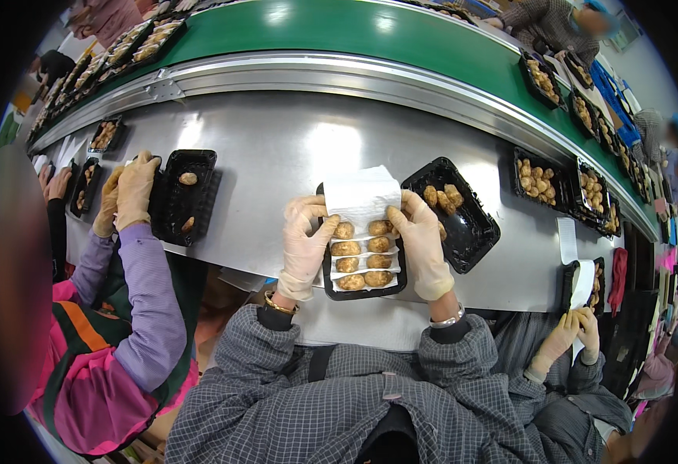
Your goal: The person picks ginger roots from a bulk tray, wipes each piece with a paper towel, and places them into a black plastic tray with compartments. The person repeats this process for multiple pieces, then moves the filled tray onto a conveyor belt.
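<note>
The landmark is the black rectangular plastic tray point(366, 295) between the two hands, its near end at the front edge of the grey metal worktable point(277, 147). It contains brown, rounded produce pieces point(345, 248), visible in rows of two, with ridges of white paper between rows. A white, textured paper sheet point(362, 193) covers the tray's far end.

The left hand point(300, 243), in a translucent pale glove, is at the tray's left rim and pinches the sheet's left edge. The right hand point(424, 255), gloved alike, is at the right rim and pinches the sheet's right edge. Whether hidden fingers also support the tray cannot be told.

A second black plastic tray point(474, 240) is just right of the landmark tray, set at a slant, with loose brown pieces point(451, 199) inside.

Caution: uneven pull may tear or skew the sheet and displace pieces. Downward pressure on the near end may tip the tray if it overhangs; overhang is unclear. Rightward drift may strike the second tray.
</note>
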Motion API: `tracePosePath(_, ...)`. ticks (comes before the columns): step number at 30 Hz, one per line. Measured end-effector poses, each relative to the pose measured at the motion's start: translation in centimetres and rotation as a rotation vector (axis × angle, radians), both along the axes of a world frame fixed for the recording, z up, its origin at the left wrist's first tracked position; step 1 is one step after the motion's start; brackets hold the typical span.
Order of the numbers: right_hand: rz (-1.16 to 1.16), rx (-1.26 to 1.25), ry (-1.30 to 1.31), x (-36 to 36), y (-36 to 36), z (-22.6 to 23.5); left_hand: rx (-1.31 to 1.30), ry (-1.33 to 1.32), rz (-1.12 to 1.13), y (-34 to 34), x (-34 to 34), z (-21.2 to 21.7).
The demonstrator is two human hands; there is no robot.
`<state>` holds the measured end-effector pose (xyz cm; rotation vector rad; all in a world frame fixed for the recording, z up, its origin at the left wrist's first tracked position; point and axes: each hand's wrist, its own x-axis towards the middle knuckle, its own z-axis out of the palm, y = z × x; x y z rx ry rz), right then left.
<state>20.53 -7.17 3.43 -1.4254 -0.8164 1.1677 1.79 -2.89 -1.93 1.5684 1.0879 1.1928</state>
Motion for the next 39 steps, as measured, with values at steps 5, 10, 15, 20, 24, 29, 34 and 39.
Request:
tracePosePath(5, -0.2, 0.06, -0.17, -1.0, 1.1, -1.1, -0.131, -0.197, 0.055, -0.6, 1.0, -0.4)
tracePosePath(10, -0.071, 0.073, -0.384, -0.2, 0.6, -1.7, 0.172, 0.126, 0.039, -0.6, 0.5, 0.5)
tracePosePath(15, 0.148, 0.195, -0.557, -0.3, -0.4, -0.7, 0.446, 0.428, 0.01, -0.4, -0.4, 1.0)
tracePosePath(20, 0.238, 0.23, -0.644, 0.7, -0.5, -1.9, 0.48, 0.534, -0.039, -0.5, -0.6, 1.0)
tracePosePath(24, 0.179, 0.262, -0.809, 0.5, -0.5, -1.6, 0.54, 0.583, -0.003, -0.5, -0.3, 2.1)
tracePosePath(29, 0.086, 0.431, -1.09, 0.4, -0.6, -1.0, 0.641, 0.693, -0.032, 0.4, 0.2, 3.8)
tracePosePath(34, 0.064, 0.348, -1.026, 0.9, -1.1, -1.0, 0.51, 0.633, -0.259, 1.9, 1.3, 2.5)
tracePosePath(39, -0.168, -0.039, -1.099, 6.6, -3.3, -0.1, 0.486, 0.647, -0.337, 2.2, 1.4, 3.6)
